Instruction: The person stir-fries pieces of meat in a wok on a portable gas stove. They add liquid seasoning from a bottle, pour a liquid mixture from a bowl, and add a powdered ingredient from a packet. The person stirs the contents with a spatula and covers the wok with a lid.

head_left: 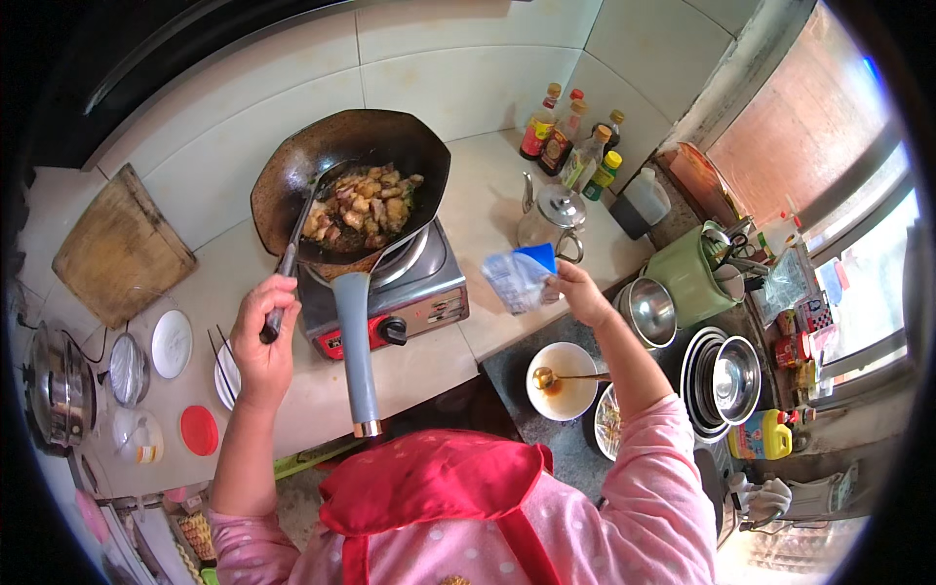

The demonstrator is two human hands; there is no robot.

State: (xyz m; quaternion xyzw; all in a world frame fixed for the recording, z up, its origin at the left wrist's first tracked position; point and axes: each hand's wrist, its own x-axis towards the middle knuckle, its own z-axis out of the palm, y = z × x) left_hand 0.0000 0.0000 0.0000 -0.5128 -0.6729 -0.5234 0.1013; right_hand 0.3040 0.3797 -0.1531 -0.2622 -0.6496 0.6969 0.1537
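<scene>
Brown, glistening pieces of food [366,207] lay in the dark wok [409,146], gathered toward the middle and right of its basin. The wok sat on a portable stove [448,278] at the far left of the counter [487,161], its grey handle [357,356] pointing toward the near edge. The person's left hand [265,327] was closed around the dark handle of a long cooking utensil [292,249], which slanted over the near left rim and reached into the wok beside the food; the exact shape of its working end could not be told. The right hand [582,292], well apart to the right, pinched the right edge of a partly clear packet [515,283] with a blue corner, thumb and fingers shut upon it. The packet was held in front of a lidded glass-and-metal teapot [561,207]; whether the two touched could not be told.

Nearer, below the right forearm, a white bowl [582,398] contained a little brown liquid and a spoon [575,377], whose handle extended to the right. Several sauce bottles [556,146] were grouped at the far right corner, beyond the teapot. To the left, a wooden board [122,249] leaned against the wall, and a red lid [199,430] lay near the left forearm. Nested steel bowls [736,380] occupied the right side.
</scene>
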